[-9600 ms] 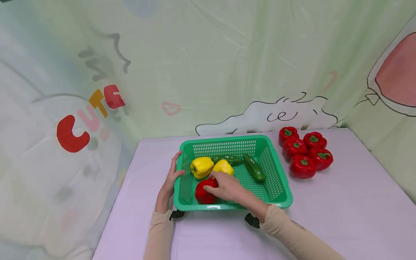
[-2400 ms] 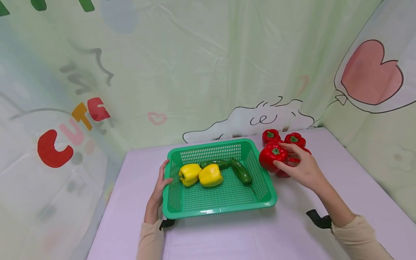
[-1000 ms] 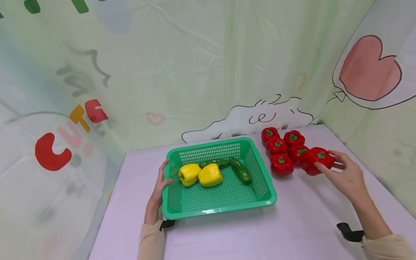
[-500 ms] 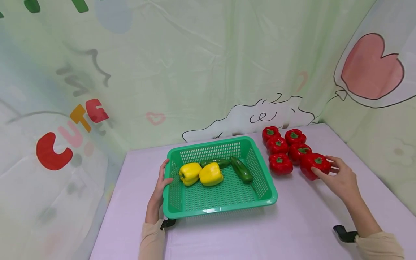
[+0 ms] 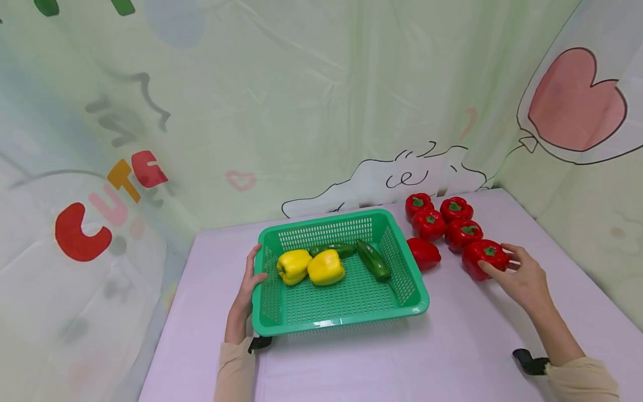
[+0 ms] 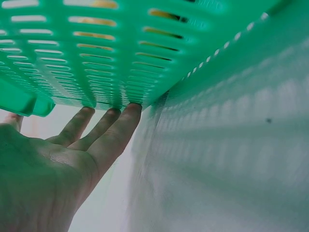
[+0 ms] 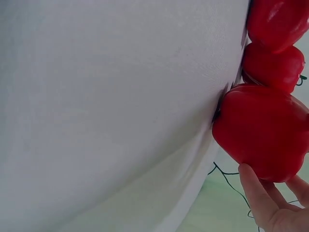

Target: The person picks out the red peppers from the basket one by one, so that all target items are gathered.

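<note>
My left hand (image 5: 247, 287) holds the left rim of a green plastic basket (image 5: 341, 321), thumb over the rim and fingers along the outside. In the left wrist view its fingertips (image 6: 131, 113) press against the slotted wall. Inside lie two yellow bell peppers (image 5: 326, 267) and two long green peppers (image 5: 373, 261). On the right, my right hand (image 5: 524, 279) grips a red bell pepper (image 5: 482, 262) between thumb and fingers, low at the table. The right wrist view shows this red bell pepper (image 7: 260, 130) up against its neighbours.
Several red bell peppers (image 5: 462, 234) stand clustered at the table's back right. One red bell pepper (image 5: 424, 254) lies on its side against the basket's right wall. A lilac cloth covers the table (image 5: 326, 368); a printed curtain (image 5: 301, 111) hangs behind.
The red bell pepper in my right hand has left the basket, gone right, and come down beside the cluster. Since half a second ago, the cluster's front red pepper has tipped over toward the basket.
</note>
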A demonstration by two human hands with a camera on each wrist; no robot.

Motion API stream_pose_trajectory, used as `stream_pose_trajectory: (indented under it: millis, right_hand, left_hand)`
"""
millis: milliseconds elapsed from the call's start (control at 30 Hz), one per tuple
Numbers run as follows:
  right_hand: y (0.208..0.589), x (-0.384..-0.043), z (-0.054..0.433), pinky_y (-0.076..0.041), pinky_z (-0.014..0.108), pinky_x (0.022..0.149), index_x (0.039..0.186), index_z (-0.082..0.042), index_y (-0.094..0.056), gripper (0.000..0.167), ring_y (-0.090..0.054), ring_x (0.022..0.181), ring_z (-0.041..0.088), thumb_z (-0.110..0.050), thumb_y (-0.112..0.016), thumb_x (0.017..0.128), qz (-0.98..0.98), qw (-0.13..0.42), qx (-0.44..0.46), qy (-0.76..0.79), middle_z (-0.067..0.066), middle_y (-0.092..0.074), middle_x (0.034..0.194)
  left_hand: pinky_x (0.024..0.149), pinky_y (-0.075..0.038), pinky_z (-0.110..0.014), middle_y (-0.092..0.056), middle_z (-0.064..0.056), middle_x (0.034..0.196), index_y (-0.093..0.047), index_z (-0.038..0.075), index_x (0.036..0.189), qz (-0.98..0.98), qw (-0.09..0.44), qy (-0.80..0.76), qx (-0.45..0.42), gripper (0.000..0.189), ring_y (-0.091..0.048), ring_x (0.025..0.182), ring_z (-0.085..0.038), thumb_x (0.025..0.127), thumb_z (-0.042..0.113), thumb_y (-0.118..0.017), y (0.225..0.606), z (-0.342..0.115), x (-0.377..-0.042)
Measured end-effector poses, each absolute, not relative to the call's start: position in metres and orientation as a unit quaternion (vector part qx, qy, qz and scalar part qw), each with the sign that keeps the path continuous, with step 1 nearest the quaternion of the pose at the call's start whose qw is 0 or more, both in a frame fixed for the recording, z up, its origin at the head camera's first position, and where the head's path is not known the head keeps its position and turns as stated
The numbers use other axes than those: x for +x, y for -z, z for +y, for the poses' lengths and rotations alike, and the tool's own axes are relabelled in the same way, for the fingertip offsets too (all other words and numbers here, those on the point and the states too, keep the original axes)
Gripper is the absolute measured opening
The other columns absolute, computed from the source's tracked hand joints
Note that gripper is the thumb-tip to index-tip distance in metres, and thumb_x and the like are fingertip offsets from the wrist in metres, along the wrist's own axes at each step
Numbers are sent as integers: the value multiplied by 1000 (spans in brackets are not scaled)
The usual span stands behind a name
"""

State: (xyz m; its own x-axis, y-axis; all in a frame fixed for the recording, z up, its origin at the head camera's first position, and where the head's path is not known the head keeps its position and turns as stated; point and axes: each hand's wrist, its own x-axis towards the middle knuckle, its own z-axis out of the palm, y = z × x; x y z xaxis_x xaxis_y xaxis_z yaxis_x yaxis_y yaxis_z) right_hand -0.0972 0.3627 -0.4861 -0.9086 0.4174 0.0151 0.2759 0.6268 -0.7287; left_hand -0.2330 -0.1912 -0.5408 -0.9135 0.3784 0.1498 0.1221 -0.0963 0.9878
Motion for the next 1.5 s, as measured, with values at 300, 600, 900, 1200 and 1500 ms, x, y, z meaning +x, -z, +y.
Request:
stream_pose_trajectory:
  millis: [300,600,900,1200,1500]
  right_hand:
    - [485,-100,363,-54,60,75,149,7,-25,83,-36,119,58,-36,-66,92,-899,83,-192,-385,41,-36,137]
    - [479,-103,361,-52,62,76,149,7,-25,83,-33,120,58,-39,-65,92,-906,85,-183,-373,40,-33,138]
    - [464,-108,338,-42,72,84,144,6,-37,71,-35,123,54,-22,-71,88,-929,168,-136,-300,37,-38,136]
    - [458,-121,308,-45,69,83,137,8,-46,61,-43,115,51,-14,-72,85,-923,218,-76,-308,34,-47,129]
    - [465,-133,281,-51,62,83,136,5,-49,62,-55,110,48,-16,-76,84,-922,187,-31,-339,30,-56,125]
  left_hand:
    - [95,-44,-29,-8,-13,163,-8,20,157,662,86,-718,196,75,-26,136,-37,91,5,-41,539,-191,-235]
    - [94,-45,-27,-7,-13,163,-7,19,157,659,89,-720,200,75,-27,135,-37,92,5,-41,539,-192,-233]
    - [93,-45,-28,-7,-13,162,-7,19,157,658,89,-721,198,75,-27,134,-37,91,5,-41,537,-193,-232]
    - [93,-45,-29,-7,-15,162,-6,19,157,656,89,-722,201,75,-27,134,-38,92,5,-40,540,-193,-231]
    - [96,-45,-30,-5,-15,163,-6,19,157,650,93,-725,208,73,-26,135,-37,93,4,-39,543,-193,-233]
